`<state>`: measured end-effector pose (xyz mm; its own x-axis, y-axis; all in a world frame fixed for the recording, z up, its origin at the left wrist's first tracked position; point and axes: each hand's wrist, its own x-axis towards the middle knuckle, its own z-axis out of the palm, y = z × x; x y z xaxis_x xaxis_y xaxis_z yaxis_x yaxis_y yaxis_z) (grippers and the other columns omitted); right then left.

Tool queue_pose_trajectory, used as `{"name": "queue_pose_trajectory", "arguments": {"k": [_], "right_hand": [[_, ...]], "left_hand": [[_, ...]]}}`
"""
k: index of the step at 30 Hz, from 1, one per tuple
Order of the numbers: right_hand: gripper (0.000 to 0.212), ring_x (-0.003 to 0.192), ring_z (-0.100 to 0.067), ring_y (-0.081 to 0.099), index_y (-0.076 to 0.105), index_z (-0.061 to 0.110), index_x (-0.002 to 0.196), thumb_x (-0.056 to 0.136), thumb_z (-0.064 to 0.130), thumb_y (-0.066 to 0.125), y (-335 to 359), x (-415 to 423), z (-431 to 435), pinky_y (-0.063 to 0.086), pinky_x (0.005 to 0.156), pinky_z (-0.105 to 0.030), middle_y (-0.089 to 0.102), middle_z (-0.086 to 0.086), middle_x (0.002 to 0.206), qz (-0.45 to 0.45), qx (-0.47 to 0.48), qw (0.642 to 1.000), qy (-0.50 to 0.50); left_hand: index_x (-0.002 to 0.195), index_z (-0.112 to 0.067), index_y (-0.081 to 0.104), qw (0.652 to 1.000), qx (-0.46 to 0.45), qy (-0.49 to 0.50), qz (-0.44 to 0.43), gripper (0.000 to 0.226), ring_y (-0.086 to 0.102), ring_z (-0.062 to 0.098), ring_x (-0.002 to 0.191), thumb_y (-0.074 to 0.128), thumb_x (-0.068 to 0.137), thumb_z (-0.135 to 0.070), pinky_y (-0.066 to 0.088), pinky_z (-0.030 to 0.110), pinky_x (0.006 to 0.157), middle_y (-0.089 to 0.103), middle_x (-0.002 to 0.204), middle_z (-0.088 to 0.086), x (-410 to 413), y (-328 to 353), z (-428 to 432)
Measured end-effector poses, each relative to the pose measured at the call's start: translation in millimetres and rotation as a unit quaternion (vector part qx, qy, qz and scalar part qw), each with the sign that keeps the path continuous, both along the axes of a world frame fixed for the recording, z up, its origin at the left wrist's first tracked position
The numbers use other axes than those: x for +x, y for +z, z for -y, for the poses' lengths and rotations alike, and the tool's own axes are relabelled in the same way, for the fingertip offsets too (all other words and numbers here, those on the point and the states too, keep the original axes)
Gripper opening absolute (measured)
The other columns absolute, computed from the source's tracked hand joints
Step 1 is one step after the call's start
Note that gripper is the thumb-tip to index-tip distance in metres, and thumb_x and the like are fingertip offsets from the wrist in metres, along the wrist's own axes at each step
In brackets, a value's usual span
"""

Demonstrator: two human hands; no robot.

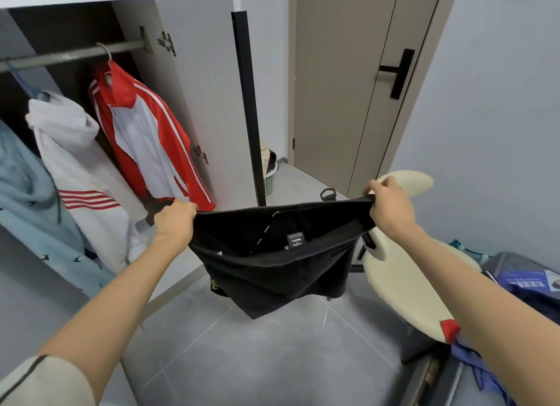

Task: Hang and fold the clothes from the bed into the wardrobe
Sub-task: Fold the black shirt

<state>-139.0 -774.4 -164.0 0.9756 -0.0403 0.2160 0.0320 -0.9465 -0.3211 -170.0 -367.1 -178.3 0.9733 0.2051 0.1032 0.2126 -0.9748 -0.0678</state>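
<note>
Head view. The left hand (pixel 174 221) and right hand (pixel 389 207) each curl their fingers round one end of the waistband of a black garment (pixel 272 278), pulling it taut in the air above the gray tiled floor (pixel 257 360), in front of the open wardrobe (pixel 194 72).

Inside the waistband sit a small black label (pixel 295 240) with white print and a drawstring (pixel 266 230) with repeated lettering, both too small to read. A yellow emblem (pixel 215 285) shows at the garment's lower left edge.

On the wardrobe rail (pixel 69 55) hang a red-and-white track jacket (pixel 145 133), a white hoodie (pixel 78 169) with red stripes, and a light blue garment (pixel 27 187) printed with small birds.

A cream chair (pixel 403 281) stands at right, beside a blue printed packet (pixel 533 281) whose writing is illegible.
</note>
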Motion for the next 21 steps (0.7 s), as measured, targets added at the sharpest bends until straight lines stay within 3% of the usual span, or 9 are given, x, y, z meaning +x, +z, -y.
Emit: {"name": "queue_pose_trajectory", "arguments": {"k": [4, 7, 10, 12, 14, 15, 17, 19, 21], "right_hand": [[0.042, 0.069, -0.035, 0.063, 0.066, 0.02, 0.1, 0.08, -0.003, 0.037, -2.7, -0.8, 5.2, 0.054, 0.071, -0.039, 0.054, -0.008, 0.097, -0.076, 0.082, 0.991, -0.068], [0.047, 0.054, -0.03, 0.069, 0.063, 0.026, 0.096, 0.074, 0.001, 0.029, -1.5, -5.7, 5.9, 0.057, 0.073, -0.034, 0.071, -0.012, 0.078, -0.172, 0.204, 0.956, -0.119], [0.042, 0.065, -0.038, 0.069, 0.059, 0.013, 0.103, 0.084, 0.002, 0.023, -7.0, -9.6, 1.8, 0.06, 0.066, -0.044, 0.067, -0.02, 0.095, -0.212, 0.365, 0.889, -0.179], [0.032, 0.067, -0.038, 0.063, 0.052, 0.006, 0.106, 0.094, 0.002, 0.022, -8.6, -14.6, -4.9, 0.059, 0.059, -0.048, 0.057, -0.018, 0.099, -0.214, 0.505, 0.804, -0.228], [0.027, 0.068, -0.034, 0.057, 0.046, 0.005, 0.111, 0.097, 0.002, 0.023, -10.3, -20.5, -7.5, 0.057, 0.062, -0.05, 0.05, -0.012, 0.088, -0.206, 0.598, 0.726, -0.27], [0.029, 0.069, -0.033, 0.057, 0.046, 0.007, 0.114, 0.098, 0.004, 0.023, -13.6, -21.9, -5.7, 0.056, 0.063, -0.05, 0.049, -0.011, 0.087, -0.202, 0.618, 0.704, -0.284], [0.033, 0.075, -0.032, 0.057, 0.051, 0.011, 0.116, 0.097, 0.007, 0.024, -22.0, -25.1, 0.4, 0.057, 0.057, -0.05, 0.053, -0.013, 0.098, -0.203, 0.594, 0.724, -0.286], [0.039, 0.079, -0.031, 0.058, 0.058, 0.016, 0.114, 0.091, 0.004, 0.03, -30.2, -28.8, 7.4, 0.058, 0.059, -0.048, 0.057, -0.013, 0.109, -0.195, 0.458, 0.83, -0.252], [0.044, 0.074, -0.03, 0.065, 0.064, 0.022, 0.109, 0.082, 0.003, 0.035, -35.3, -34.0, 13.4, 0.06, 0.068, -0.046, 0.061, -0.009, 0.107, -0.2, 0.269, 0.923, -0.188]], "left_hand": [[0.119, -0.014, 0.063, 0.995, -0.09, 0.028, -0.022, 0.041, 0.06, 0.038, 0.09, 0.047, 0.088, 0.005, 0.053, 0.042, 0.076, 0.048, 0.113, 0.017, 2.7, -11.0, -10.6], [0.116, -0.012, 0.066, 0.934, -0.331, 0.128, -0.044, 0.039, 0.067, 0.033, 0.079, 0.045, 0.09, 0.007, 0.058, 0.035, 0.063, 0.057, 0.117, 0.018, 4.0, -8.8, -4.8], [0.104, -0.009, 0.066, 0.714, -0.641, 0.28, -0.013, 0.036, 0.058, 0.035, 0.102, 0.036, 0.095, 0.01, 0.053, 0.041, 0.083, 0.054, 0.122, 0.017, 5.0, -6.0, 12.4], [0.108, -0.015, 0.064, 0.564, -0.751, 0.344, 0.008, 0.04, 0.047, 0.029, 0.107, 0.031, 0.098, 0.006, 0.045, 0.039, 0.089, 0.045, 0.122, 0.014, 6.6, -8.9, 21.0], [0.123, -0.018, 0.059, 0.484, -0.796, 0.363, 0.013, 0.044, 0.046, 0.031, 0.118, 0.029, 0.1, 0.003, 0.042, 0.04, 0.091, 0.044, 0.126, 0.013, 8.7, -17.7, 24.0], [0.123, -0.018, 0.059, 0.51, -0.789, 0.344, 0.012, 0.041, 0.048, 0.032, 0.121, 0.032, 0.1, 0.002, 0.043, 0.04, 0.092, 0.048, 0.127, 0.014, 9.3, -22.9, 25.4], [0.114, -0.014, 0.064, 0.681, -0.69, 0.242, 0.036, 0.041, 0.052, 0.032, 0.119, 0.036, 0.095, 0.009, 0.047, 0.037, 0.089, 0.056, 0.129, 0.012, 12.0, -34.8, 23.3], [0.1, -0.014, 0.071, 0.843, -0.526, 0.087, 0.076, 0.053, 0.054, 0.028, 0.115, 0.034, 0.085, 0.022, 0.046, 0.033, 0.092, 0.063, 0.121, 0.01, 13.1, -39.7, 15.9], [0.092, -0.016, 0.075, 0.922, -0.377, -0.037, 0.082, 0.057, 0.053, 0.021, 0.105, 0.036, 0.081, 0.023, 0.045, 0.034, 0.096, 0.066, 0.109, 0.009, 12.2, -37.9, 9.2]]}}
